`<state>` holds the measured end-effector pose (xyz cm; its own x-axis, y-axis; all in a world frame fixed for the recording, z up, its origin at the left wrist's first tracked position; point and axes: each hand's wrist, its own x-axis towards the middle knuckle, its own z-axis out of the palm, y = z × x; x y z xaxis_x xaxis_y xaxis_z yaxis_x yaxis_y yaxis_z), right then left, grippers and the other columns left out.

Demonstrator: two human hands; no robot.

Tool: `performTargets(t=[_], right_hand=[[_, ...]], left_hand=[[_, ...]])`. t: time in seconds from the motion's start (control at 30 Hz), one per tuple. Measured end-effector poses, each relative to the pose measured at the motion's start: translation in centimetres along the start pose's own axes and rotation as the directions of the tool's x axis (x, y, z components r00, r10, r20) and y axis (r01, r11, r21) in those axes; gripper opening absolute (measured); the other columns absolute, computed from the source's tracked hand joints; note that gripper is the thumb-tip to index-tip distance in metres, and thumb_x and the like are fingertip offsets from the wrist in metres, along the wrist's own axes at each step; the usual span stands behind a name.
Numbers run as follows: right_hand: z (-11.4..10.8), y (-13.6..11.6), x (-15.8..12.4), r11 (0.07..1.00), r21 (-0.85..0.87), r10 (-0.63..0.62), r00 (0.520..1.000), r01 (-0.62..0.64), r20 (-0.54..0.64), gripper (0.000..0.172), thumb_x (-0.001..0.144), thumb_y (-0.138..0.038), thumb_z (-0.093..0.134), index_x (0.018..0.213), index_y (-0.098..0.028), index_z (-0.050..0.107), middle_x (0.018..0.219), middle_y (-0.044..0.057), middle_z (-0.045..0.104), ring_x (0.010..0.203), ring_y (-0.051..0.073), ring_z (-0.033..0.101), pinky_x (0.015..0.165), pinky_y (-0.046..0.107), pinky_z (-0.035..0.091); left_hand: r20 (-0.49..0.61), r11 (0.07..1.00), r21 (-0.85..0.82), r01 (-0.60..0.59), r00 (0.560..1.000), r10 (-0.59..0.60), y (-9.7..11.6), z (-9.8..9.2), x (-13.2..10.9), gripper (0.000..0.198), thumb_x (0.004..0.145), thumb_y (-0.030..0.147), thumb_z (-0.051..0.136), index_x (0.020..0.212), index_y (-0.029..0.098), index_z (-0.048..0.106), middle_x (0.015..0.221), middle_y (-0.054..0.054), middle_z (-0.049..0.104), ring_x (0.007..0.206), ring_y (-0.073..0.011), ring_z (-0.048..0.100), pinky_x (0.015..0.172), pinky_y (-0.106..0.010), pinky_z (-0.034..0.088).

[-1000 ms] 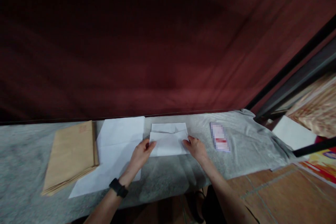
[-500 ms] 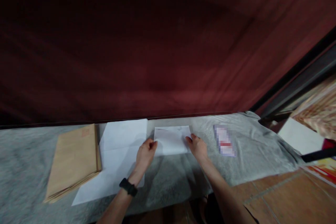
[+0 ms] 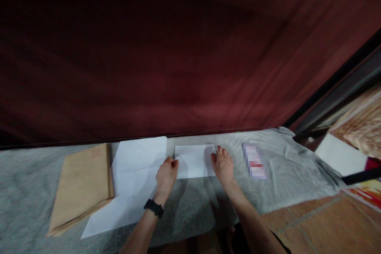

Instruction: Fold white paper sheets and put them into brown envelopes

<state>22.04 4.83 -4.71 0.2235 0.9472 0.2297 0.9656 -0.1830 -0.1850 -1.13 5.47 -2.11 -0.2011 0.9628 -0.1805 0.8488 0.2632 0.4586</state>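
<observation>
A small white folded sheet of paper point(image 3: 193, 162) lies flat on the grey cloth in front of me. My left hand point(image 3: 166, 176), with a dark watch point(image 3: 154, 208) on the wrist, is closed with thumb and fingers pinched at the paper's left edge. At the opposite edge, my right hand point(image 3: 224, 163) rests with its fingers stretched out, the thumb touching the paper and the other fingers on the cloth beside it. Larger white sheets point(image 3: 138, 156) with a crease across them lie just left of my left hand.
A stack of brown envelopes point(image 3: 80, 186) overlaps the white sheets at the left. Right of my right hand lies a blurred-out purple and pink slip point(image 3: 255, 162). The grey cloth point(image 3: 285, 170) ends above a tiled floor point(image 3: 312, 226). A dark red curtain point(image 3: 178, 67) hangs behind.
My right hand's fingers have spread out from a more curled pose. The paper's far edge, slightly lifted before, now lies flatter. My left hand stays at the left edge.
</observation>
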Motion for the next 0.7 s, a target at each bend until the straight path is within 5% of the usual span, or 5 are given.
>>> performTargets(t=[0.3, 0.7], right_hand=[[1.8, -2.8, -2.2, 0.904, 0.179, -0.384, 0.922, 0.387, -0.052, 0.051, 0.101, -0.033, 0.039, 0.149, -0.017, 0.04, 0.156, 0.013, 0.039, 0.141, 0.028, 0.037, 0.112, 0.045, 0.037], [3.5, -3.1, -4.0, 0.925, 0.07, -0.377, 0.926, 0.374, 0.031, 0.055, 0.103, -0.044, 0.039, 0.154, -0.025, 0.035, 0.16, 0.009, 0.033, 0.147, 0.028, 0.032, 0.119, 0.049, 0.025]], left_hand=[[0.04, 0.998, 0.058, -0.021, 0.999, 0.019, 0.3, -0.4, 0.2, 0.023, 0.097, 0.035, 0.046, 0.095, 0.022, 0.065, 0.096, -0.008, 0.076, 0.092, -0.0228, 0.07, 0.068, -0.029, 0.043], [-0.014, 0.979, 0.181, -0.09, 0.996, 0.094, 0.8, -0.2, -0.8, 0.027, 0.1, 0.03, 0.039, 0.11, 0.018, 0.061, 0.092, -0.01, 0.073, 0.089, -0.0224, 0.069, 0.073, -0.03, 0.044]])
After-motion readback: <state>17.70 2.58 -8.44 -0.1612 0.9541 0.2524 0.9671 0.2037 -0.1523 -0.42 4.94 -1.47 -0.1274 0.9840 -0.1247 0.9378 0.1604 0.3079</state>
